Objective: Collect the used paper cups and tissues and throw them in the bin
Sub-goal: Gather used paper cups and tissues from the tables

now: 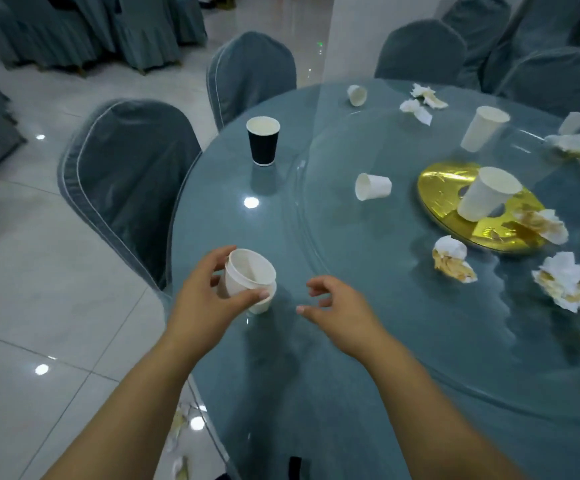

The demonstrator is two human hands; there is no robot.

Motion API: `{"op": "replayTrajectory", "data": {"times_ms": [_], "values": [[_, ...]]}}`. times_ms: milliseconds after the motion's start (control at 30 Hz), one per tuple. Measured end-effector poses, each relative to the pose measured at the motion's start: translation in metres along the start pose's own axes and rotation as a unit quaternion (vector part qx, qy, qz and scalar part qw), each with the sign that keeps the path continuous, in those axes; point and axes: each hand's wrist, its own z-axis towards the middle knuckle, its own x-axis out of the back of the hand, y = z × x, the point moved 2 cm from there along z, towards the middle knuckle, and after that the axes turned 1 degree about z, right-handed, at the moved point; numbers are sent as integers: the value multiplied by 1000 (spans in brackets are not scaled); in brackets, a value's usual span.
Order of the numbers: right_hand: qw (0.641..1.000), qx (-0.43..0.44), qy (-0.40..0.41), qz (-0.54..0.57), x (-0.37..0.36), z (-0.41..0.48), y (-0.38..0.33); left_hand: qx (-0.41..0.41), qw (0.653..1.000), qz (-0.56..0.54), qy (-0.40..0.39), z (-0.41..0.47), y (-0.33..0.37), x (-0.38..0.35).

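Observation:
My left hand (208, 299) grips a small white paper cup (247, 275) that is set into a second white cup (264, 301) near the table's left edge. My right hand (333, 306) hovers beside them with fingers loosely curled, holding nothing. A black paper cup (263, 140) stands upright farther back. A small white cup (373, 186) lies on its side in the middle. A taller white cup (487, 192) leans on the gold disc (437, 188). Another tall cup (484, 128) and a tipped small cup (356, 95) are at the back. Stained crumpled tissues (453, 259) lie at the right.
The round glass-topped table (350, 358) fills the right side. Covered chairs (129, 174) stand close against its left and far edges. More tissues (420, 103) lie at the back and several scraps (179, 424) on the tiled floor below. No bin is in view.

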Motion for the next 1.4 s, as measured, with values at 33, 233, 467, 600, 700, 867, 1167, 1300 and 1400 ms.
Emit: {"op": "replayTrajectory", "data": {"times_ms": [33, 233, 467, 600, 700, 867, 1167, 1300, 1400], "values": [[999, 3, -12, -37, -8, 9, -6, 3, 1000, 1, 4, 11, -4, 9], [983, 36, -70, -167, -49, 47, -32, 24, 1000, -4, 14, 68, -25, 43], [978, 14, -75, -194, -70, 75, -32, 24, 999, -17, -16, 112, -32, 44], [986, -17, 0, -163, -53, 89, -32, 30, 998, -29, -41, 128, -33, 32], [986, -30, -9, -164, -41, 93, -33, 34, 997, -44, -56, 141, -33, 21], [980, -4, -93, -178, -55, 89, -37, 40, 996, -58, -58, 154, -43, 8], [984, -4, -46, -173, -58, 94, -23, 47, 995, -65, -63, 152, -50, 4], [991, -79, 104, 2, -29, 100, -27, 36, 994, -63, -82, 151, -47, -3], [963, -79, 187, 177, -5, 104, -38, 30, 992, -53, -109, 153, -44, -12]]}}
